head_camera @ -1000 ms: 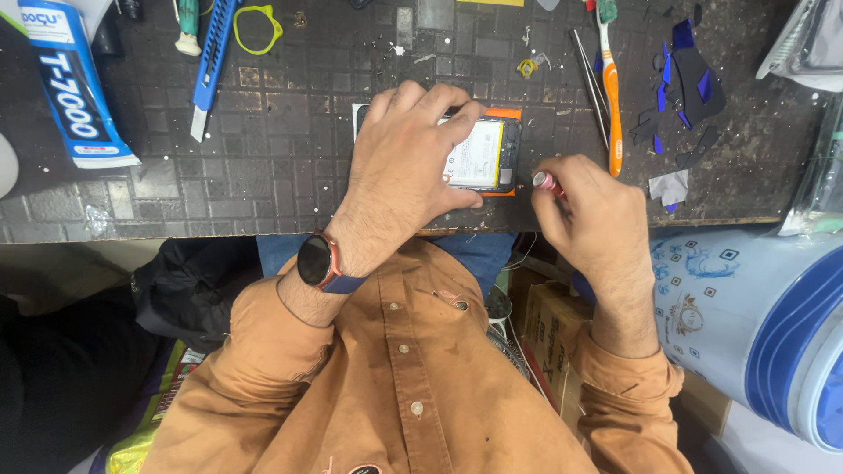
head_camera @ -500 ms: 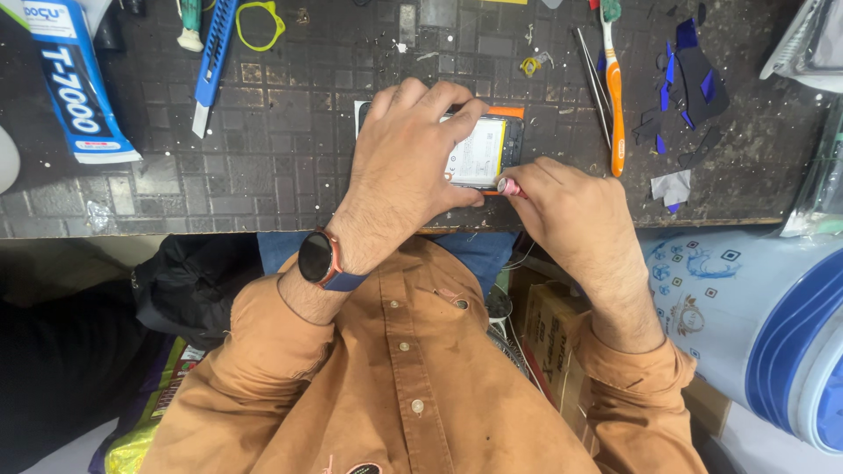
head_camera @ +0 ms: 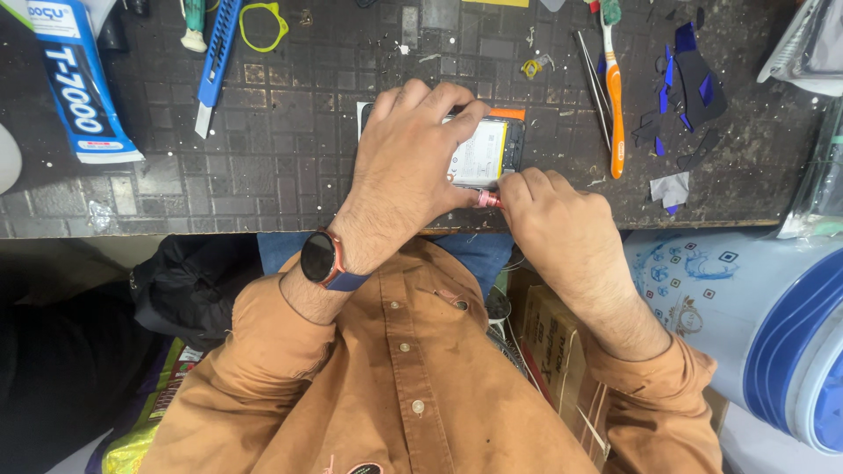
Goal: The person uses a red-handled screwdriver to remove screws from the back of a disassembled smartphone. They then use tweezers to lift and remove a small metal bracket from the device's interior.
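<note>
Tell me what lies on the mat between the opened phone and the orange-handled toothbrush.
In the head view, a pair of thin metal tweezers lies slanted between the opened phone and the orange-handled toothbrush, right beside the brush; otherwise only bare mat.

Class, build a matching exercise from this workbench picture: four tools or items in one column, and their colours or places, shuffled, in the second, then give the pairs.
Column one:
1. toothbrush
2. utility knife
3. wristwatch
4. opened phone

Column two:
A. under the left hand
B. on the left wrist
C. orange handle, right of the phone
D. blue, top left of the mat

Pairs: 1-C, 2-D, 3-B, 4-A
</note>
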